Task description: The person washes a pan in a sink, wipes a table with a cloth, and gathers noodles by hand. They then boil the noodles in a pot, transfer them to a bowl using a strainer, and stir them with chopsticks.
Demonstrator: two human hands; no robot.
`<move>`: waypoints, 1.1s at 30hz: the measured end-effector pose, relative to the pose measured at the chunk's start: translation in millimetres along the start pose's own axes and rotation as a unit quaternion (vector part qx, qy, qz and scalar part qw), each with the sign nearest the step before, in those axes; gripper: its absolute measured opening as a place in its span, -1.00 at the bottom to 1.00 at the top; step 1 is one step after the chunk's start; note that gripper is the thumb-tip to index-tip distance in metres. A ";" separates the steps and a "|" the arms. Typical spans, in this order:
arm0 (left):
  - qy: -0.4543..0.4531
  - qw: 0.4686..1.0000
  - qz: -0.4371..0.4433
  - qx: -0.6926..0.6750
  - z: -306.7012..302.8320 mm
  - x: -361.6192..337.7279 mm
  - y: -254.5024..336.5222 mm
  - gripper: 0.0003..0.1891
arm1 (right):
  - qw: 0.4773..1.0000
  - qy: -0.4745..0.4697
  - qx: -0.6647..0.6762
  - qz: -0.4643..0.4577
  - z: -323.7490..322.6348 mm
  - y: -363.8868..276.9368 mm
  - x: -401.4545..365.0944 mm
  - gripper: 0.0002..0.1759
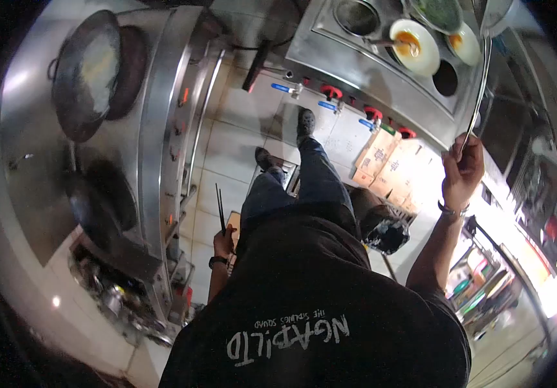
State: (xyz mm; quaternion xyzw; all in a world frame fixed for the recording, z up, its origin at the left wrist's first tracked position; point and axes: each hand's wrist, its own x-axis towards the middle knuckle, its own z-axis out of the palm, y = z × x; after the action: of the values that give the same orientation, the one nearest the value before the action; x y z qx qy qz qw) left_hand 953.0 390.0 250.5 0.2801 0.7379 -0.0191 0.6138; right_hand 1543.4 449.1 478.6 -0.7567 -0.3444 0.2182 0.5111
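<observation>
My left hand (224,242) hangs low beside my leg, closed around a pair of dark chopsticks (220,210) that point up. On the other side, my right hand (464,167) is raised and grips the long metal handle (481,97) of a strainer or ladle. That handle runs up to the top edge of the view, near a bowl with green food (442,13). Beside it, a white bowl (424,59) with orange sauce and a spoon rests on the steel cooker top. A second white bowl (470,50) with orange sauce is partly behind it.
At the left, a wok (74,84) with pale residue sits on a steel stove (155,155), with a darker pan (100,207) below it. Red and blue valves (332,92) line the cooker front. Cardboard boxes (382,155) and a black-lined bin (388,236) stand on the tiled floor.
</observation>
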 end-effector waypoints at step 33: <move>-0.067 0.977 -0.006 0.203 -123.7 97.5 -31.0 -0.51 | 0.965 0.232 0.067 0.104 -9.0 -55.6 -271.9 -0.64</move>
State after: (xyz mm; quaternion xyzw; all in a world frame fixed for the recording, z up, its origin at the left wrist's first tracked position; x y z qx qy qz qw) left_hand 820.0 447.9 181.8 0.3922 0.6775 -0.1911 0.5921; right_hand 1351.4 254.5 527.4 -0.7821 -0.1200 0.1113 0.6013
